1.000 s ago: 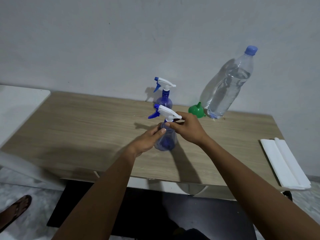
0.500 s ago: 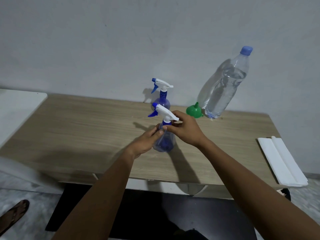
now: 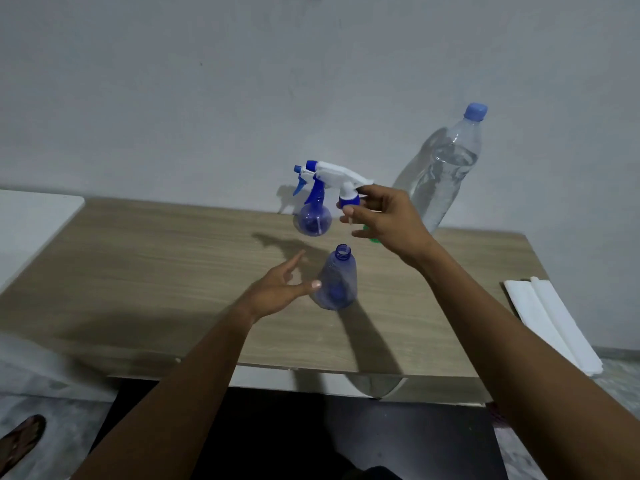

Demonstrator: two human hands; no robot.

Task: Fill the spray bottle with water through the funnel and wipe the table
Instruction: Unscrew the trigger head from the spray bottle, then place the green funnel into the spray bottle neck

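Note:
A blue see-through spray bottle (image 3: 336, 280) stands uncapped in the middle of the wooden table (image 3: 145, 271), its threaded neck open. My right hand (image 3: 384, 216) holds its white and blue spray head (image 3: 341, 183) in the air above and behind the bottle. My left hand (image 3: 280, 289) is open beside the bottle's left side, thumb tip at its wall. A large clear water bottle (image 3: 446, 168) with a blue cap leans at the wall. Only a sliver of the green funnel (image 3: 374, 240) shows under my right hand.
A second blue spray bottle (image 3: 311, 216) with its head on stands near the wall. A folded white cloth (image 3: 550, 323) lies at the table's right edge. A white surface (image 3: 31, 223) adjoins the table on the left. A sandalled foot (image 3: 20, 441) is on the floor.
The spray head has come off the bottle and risen with my right hand. My left hand has let go of the bottle and opened.

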